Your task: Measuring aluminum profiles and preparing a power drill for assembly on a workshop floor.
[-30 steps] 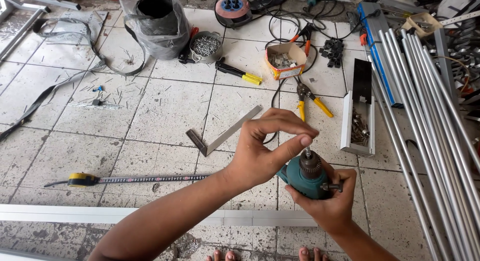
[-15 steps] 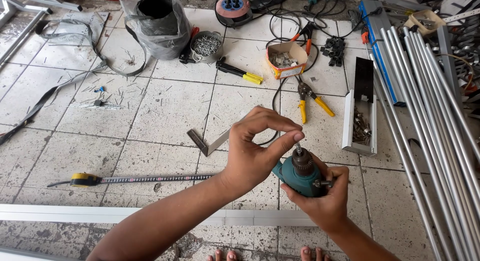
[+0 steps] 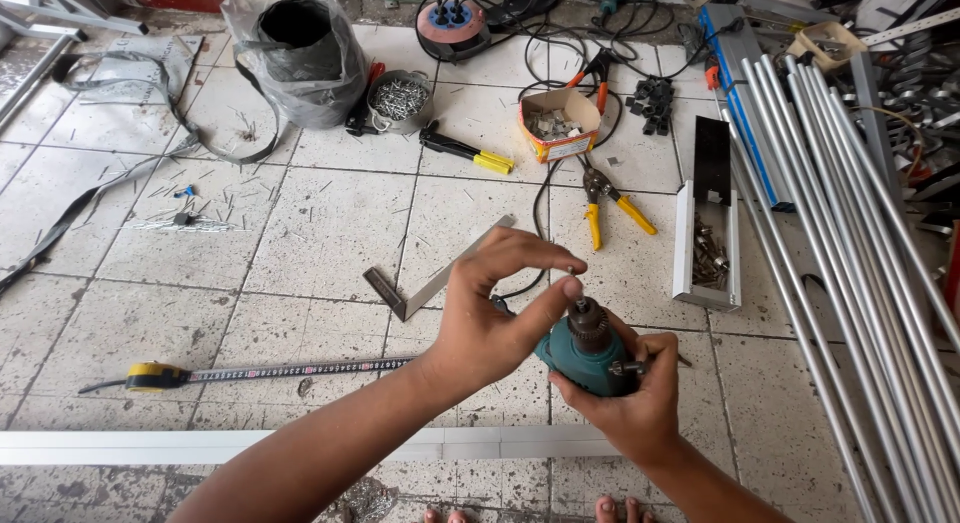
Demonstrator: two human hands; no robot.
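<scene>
right hand (image 3: 625, 403) is gripping a teal drill (image 3: 583, 351) from below, chuck pointing up, over the tiled floor (image 3: 320, 223). left hand (image 3: 490, 318) is pinching a small bit (image 3: 572, 279) at the chuck's tip with thumb and forefinger. a metal square (image 3: 432, 275) and tape measure (image 3: 155, 375) are lying just beside on the floor.
</scene>
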